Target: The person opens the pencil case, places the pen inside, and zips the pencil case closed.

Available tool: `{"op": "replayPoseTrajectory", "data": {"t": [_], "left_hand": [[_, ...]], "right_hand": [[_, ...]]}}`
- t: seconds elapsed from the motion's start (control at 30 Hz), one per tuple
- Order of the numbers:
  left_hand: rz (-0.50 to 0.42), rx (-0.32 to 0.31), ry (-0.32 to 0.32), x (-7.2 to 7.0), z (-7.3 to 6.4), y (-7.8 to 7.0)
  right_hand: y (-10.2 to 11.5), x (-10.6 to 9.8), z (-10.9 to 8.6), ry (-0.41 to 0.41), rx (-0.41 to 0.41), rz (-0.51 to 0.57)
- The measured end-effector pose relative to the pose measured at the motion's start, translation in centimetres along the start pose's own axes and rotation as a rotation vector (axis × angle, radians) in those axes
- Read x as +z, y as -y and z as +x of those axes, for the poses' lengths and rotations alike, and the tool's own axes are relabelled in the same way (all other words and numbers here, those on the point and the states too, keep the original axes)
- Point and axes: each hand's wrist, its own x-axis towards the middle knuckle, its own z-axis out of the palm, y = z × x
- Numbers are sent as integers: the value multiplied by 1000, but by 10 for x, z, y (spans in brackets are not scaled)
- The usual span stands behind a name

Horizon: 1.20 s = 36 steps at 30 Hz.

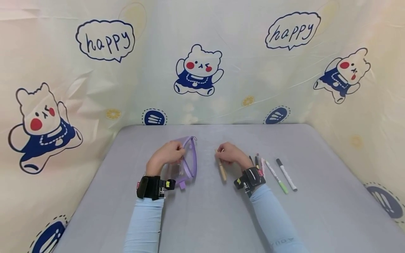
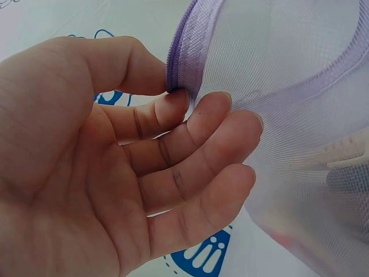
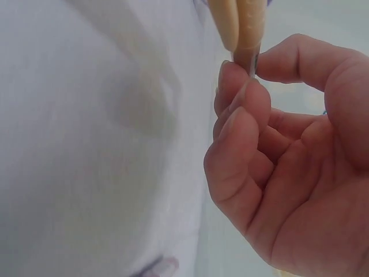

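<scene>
In the head view my left hand (image 1: 167, 153) is at a purple-trimmed mesh zip pouch (image 1: 194, 160). The left wrist view shows its thumb and forefinger pinching the pouch's zipper edge (image 2: 187, 49), with the other fingers against the mesh. Through the mesh, blurred pale and dark items (image 2: 346, 156) show inside. To the pouch's right, my right hand (image 1: 232, 153) pinches a tan pen (image 1: 223, 171) near one end, between thumb and fingertips. The pen's clip (image 3: 226, 29) shows in the right wrist view, and its far end points toward me.
Right of the right hand lie a white marker with a black cap (image 1: 286, 174), a white marker with a green end (image 1: 278, 180), a pink pen (image 1: 263, 164) and dark pens (image 1: 257, 161) partly behind the wrist. A patterned curtain (image 1: 240, 80) stands behind the grey table (image 1: 202, 218).
</scene>
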Motion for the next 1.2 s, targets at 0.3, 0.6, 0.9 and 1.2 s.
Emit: {"op": "replayPoseTrajectory", "data": {"t": [0.3,0.6,0.9,1.2], "left_hand": [[-6,2,-4,3,2,1],[-8,-8,-2,2,1,1],[-12,-28,-7,0,-1,-1],[-7,-36,9,-1,0,-1]], "right_hand": [[13,12,8,-9,-38,18],[22,18,18,-11,-55,131],[40,27,28,58,-70,228],[52,37,39,98,-63,298]]}}
